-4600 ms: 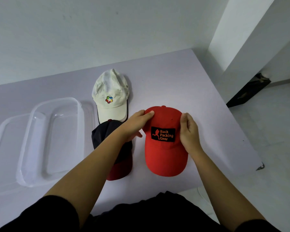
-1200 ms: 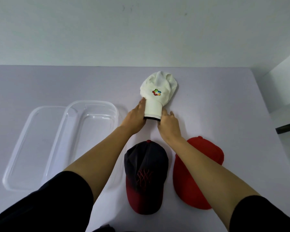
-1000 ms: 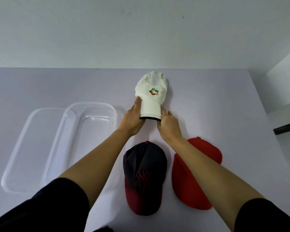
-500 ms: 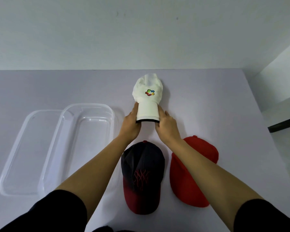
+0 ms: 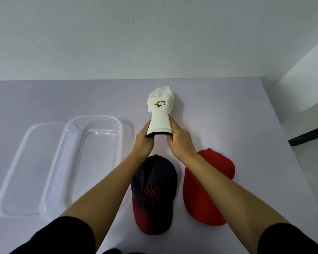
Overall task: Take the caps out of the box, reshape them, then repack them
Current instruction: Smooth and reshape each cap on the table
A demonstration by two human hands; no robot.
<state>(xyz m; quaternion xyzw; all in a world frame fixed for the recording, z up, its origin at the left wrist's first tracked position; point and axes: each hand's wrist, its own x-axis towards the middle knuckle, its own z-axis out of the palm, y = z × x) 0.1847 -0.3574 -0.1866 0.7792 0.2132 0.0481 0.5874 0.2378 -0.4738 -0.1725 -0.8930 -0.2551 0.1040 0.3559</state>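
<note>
On the counter (image 5: 62, 96), just right of the clear box (image 5: 94, 117): white cap (image 5: 160, 107) in reshaping, brim squeezed.
Left hand (image 5: 143, 142) and right hand (image 5: 180, 142) each grasp one side edge of the brim, fingers curled under, bending it into a narrow arch. The crown lies on the counter, logo up, pointing away from the person. Dark cap (image 5: 154, 191) and red cap (image 5: 206, 191) lie side by side right of the box, nearer the person. Judgement: light; crown soft cloth, collapses easily; brim stiffer, likely springs back. Not fragile, not slippery. Best hold: brim edges for curving, brim front for lifting into the box.
</note>
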